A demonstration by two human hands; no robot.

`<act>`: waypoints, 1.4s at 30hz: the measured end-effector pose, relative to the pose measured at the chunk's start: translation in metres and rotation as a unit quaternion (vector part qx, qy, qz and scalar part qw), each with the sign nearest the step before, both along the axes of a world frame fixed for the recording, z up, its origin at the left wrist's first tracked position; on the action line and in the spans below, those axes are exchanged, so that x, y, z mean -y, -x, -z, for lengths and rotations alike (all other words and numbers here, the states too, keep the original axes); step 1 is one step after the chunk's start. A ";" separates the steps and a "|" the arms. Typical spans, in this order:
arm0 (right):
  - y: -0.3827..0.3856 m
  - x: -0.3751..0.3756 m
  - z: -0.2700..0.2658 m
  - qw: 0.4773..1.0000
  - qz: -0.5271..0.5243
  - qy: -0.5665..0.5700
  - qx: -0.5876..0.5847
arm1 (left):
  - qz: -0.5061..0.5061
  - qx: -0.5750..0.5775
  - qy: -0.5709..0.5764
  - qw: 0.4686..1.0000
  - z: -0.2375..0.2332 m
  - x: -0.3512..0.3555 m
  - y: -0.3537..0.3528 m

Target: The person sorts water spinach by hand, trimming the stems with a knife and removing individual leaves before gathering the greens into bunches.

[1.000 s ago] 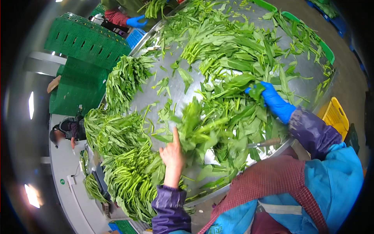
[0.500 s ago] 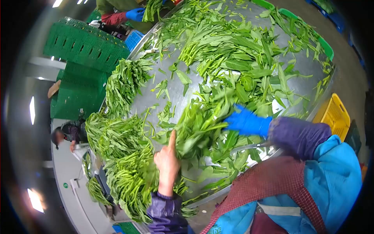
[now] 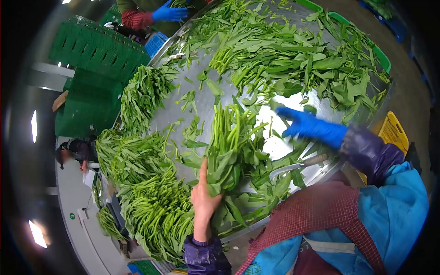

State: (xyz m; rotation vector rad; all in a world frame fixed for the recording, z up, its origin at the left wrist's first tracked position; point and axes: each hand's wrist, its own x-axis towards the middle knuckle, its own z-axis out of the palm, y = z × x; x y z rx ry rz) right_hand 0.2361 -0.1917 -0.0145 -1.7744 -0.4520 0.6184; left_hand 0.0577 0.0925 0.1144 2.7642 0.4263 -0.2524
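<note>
My bare left hand is closed around a bunch of long-stemmed leafy greens, probably water spinach, its index finger stretched along the near side. The cut stems point towards the far side of the metal table, the leaves towards me. My right hand, in a blue glove, hovers over bare shiny metal right of the bunch, fingers apart and holding nothing. Below it, a knife with a wooden handle and a pale curved blade lies among loose leaves.
Loose greens cover the far part of the metal table. Bunches line its left edge. Green crates stand beyond. A yellow crate stands at right. Another person's blue-gloved hand shows at the top.
My right hand has moved right, away from the bunch. The bunch in my left hand now has its stems pointing away from me. Bare metal and the knife handle have come into view.
</note>
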 end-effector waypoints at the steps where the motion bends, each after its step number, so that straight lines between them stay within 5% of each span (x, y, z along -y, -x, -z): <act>1: 0.020 -0.012 -0.051 0.975 -0.063 -0.054 -0.208 | 0.013 0.032 -0.012 0.999 0.001 0.004 0.000; 3: 0.048 -0.037 -0.081 0.919 -0.125 -0.207 -0.313 | 0.032 0.061 -0.061 0.996 -0.005 0.022 -0.005; 7: 0.066 -0.070 -0.052 0.878 -0.075 -0.137 -0.453 | 0.094 0.112 -0.233 0.962 0.005 0.027 -0.007; 10: 0.037 -0.040 -0.061 0.925 -0.035 -0.104 -0.365 | 0.092 0.115 -0.299 0.943 0.004 0.020 -0.005; 12: 0.013 -0.015 -0.081 0.874 0.199 -0.342 -0.284 | 0.071 0.093 -0.268 0.956 0.001 0.012 0.002; 14: -0.035 0.022 -0.073 0.897 0.218 -0.307 -0.231 | 0.060 0.089 -0.251 0.962 0.003 0.009 0.007; 17: -0.057 0.038 -0.095 0.994 0.026 0.053 -0.096 | 0.075 0.093 -0.265 0.957 0.012 0.003 0.007; 19: -0.049 0.024 -0.090 0.923 0.008 0.332 0.195 | 0.080 0.091 -0.271 0.955 0.009 0.006 0.005; 20: -0.046 0.017 -0.074 0.821 0.022 0.433 0.370 | 0.086 0.087 -0.277 0.953 0.008 0.008 0.005; 21: -0.040 0.008 -0.071 0.851 0.042 0.304 0.425 | 0.088 0.085 -0.278 0.953 0.008 0.009 0.004; 23: -0.034 -0.025 -0.077 0.935 -0.007 0.037 0.353 | 0.099 0.089 -0.311 0.941 0.009 0.013 0.003; 24: -0.022 -0.049 -0.081 0.927 -0.020 -0.013 0.375 | 0.101 0.090 -0.313 0.940 0.009 0.014 0.001; 28: 0.011 -0.101 -0.069 0.834 -0.084 0.058 0.541 | 0.127 0.083 -0.348 0.925 0.002 0.028 -0.004; 30: -0.012 -0.108 -0.071 0.807 -0.118 0.246 0.524 | 0.125 0.093 -0.310 0.938 0.001 0.028 0.000; 31: -0.035 -0.105 -0.058 0.820 -0.053 0.275 0.500 | 0.120 0.081 -0.307 0.941 0.000 0.027 0.003; 33: -0.061 -0.064 -0.067 0.886 0.088 0.104 0.443 | 0.109 0.083 -0.306 0.942 0.001 0.023 0.009; 34: -0.064 -0.056 -0.068 0.856 0.140 0.156 0.472 | 0.103 0.089 -0.304 0.943 0.002 0.021 0.010; 37: -0.042 -0.067 -0.071 0.897 0.078 -0.014 0.435 | 0.101 0.102 -0.313 0.939 0.009 0.020 0.010; 38: -0.030 -0.072 -0.080 0.909 0.008 0.077 0.411 | 0.102 0.116 -0.323 0.934 0.010 0.020 0.009; 42: 0.004 -0.087 -0.071 0.959 -0.006 0.120 0.257 | 0.094 0.116 -0.341 0.928 0.006 0.021 0.007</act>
